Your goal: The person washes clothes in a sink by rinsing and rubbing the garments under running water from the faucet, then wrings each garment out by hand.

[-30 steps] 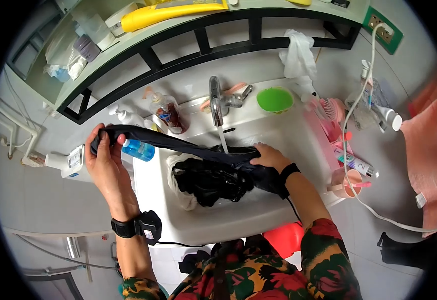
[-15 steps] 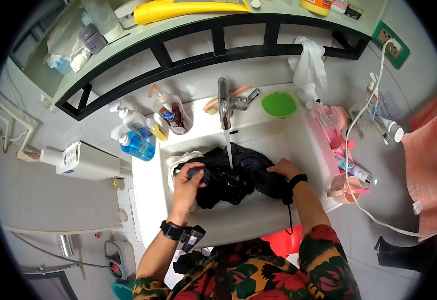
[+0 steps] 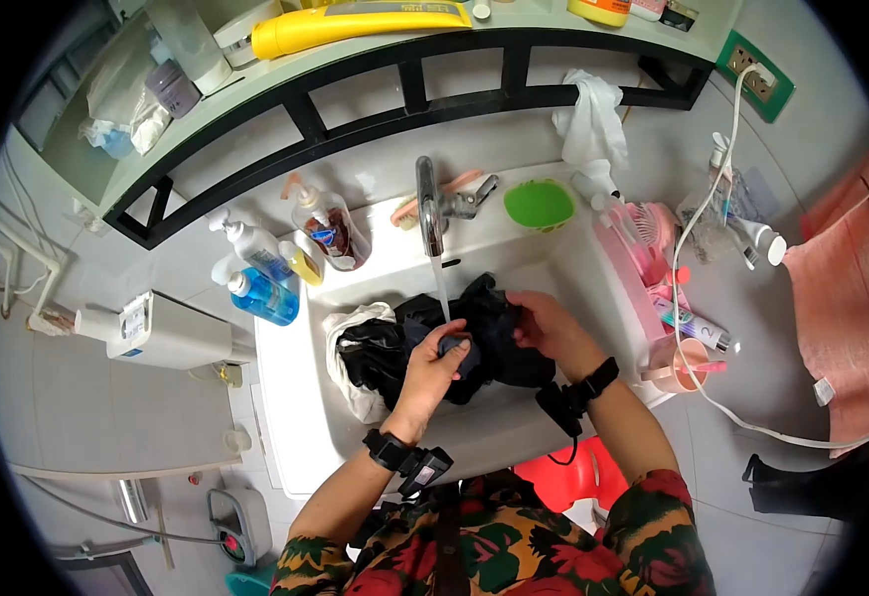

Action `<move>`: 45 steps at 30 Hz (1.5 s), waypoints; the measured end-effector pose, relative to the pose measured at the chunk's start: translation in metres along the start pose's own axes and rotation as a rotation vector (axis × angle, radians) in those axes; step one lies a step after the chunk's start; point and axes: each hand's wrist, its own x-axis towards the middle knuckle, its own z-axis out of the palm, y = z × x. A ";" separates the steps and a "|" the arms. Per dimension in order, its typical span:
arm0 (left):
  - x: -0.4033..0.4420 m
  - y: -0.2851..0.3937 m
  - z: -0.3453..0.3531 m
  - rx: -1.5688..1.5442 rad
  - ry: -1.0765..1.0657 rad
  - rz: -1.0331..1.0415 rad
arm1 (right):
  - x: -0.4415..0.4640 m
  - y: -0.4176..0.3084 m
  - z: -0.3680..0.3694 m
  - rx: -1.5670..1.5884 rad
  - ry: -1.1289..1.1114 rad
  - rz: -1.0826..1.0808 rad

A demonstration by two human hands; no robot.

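Note:
Wet dark cloth point(image 3: 499, 343) lies bunched in the white sink point(image 3: 285, 437), and water runs onto it from the chrome faucet point(image 3: 428, 204). My left hand point(image 3: 434, 370) is closed on a fold of the cloth near the middle of the basin, just below the stream. On the right side of the pile, my right hand point(image 3: 546, 326) grips the dark cloth, its fingertips partly hidden against the fabric. A white cloth point(image 3: 340, 368) rests at the basin's left side, beside a shiny black part of the pile.
Pump bottles, including a blue one point(image 3: 263, 296), stand at the sink's back left. A green soap dish point(image 3: 540, 204) sits right of the faucet. Pink organizer point(image 3: 623, 268) and pink cup point(image 3: 678, 366) line the right edge. A white cable point(image 3: 675, 288) hangs there. Above is a shelf point(image 3: 375, 45).
My left hand has come down and right from the upper left, where it held a stretched length of dark cloth. My right hand has shifted slightly, and the cloth is now gathered between both hands.

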 end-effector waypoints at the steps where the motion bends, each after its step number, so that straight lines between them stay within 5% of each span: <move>1: -0.002 0.007 0.003 0.008 -0.021 0.016 | -0.009 -0.008 0.012 0.001 -0.001 -0.004; 3: -0.007 0.015 0.010 -0.035 -0.018 0.079 | -0.028 -0.025 0.036 0.054 -0.130 -0.183; 12: -0.009 0.059 -0.008 -0.094 0.034 0.187 | -0.029 -0.026 0.058 -0.198 -0.191 -0.300; 14: -0.018 0.100 -0.016 -0.068 0.050 0.178 | -0.022 -0.015 0.056 -0.517 -0.034 -0.801; 15: -0.017 0.111 -0.021 0.005 0.076 0.281 | -0.034 -0.020 0.061 -0.514 -0.091 -0.741; 18: -0.028 0.160 -0.022 0.084 0.109 0.501 | -0.006 -0.010 0.075 -0.678 -0.202 -1.002; 21: -0.036 0.199 -0.024 -0.090 0.084 0.569 | 0.014 -0.003 0.099 -0.271 -0.235 -0.969; 25: -0.047 0.241 -0.026 -0.271 0.106 0.706 | 0.042 0.022 0.101 -0.254 -0.080 -0.936; 29: -0.046 0.255 -0.059 -0.313 0.118 0.817 | 0.058 0.044 0.045 -1.279 0.088 -0.705; 30: -0.044 0.250 -0.067 -0.337 0.164 0.813 | 0.060 0.053 0.026 -1.189 0.096 -0.577; 34: -0.021 0.182 -0.074 -0.369 0.178 0.606 | 0.065 0.035 -0.017 -1.212 0.270 -0.398; 36: -0.012 0.146 -0.060 -0.159 0.263 0.359 | 0.047 0.009 -0.019 -1.164 0.445 -0.647; 40: 0.030 0.060 -0.037 -0.104 0.128 -0.120 | -0.007 -0.060 0.008 -0.619 0.232 -0.733; 45: 0.051 -0.006 -0.027 -0.007 0.226 -0.342 | -0.016 -0.059 0.014 -0.523 0.225 -0.933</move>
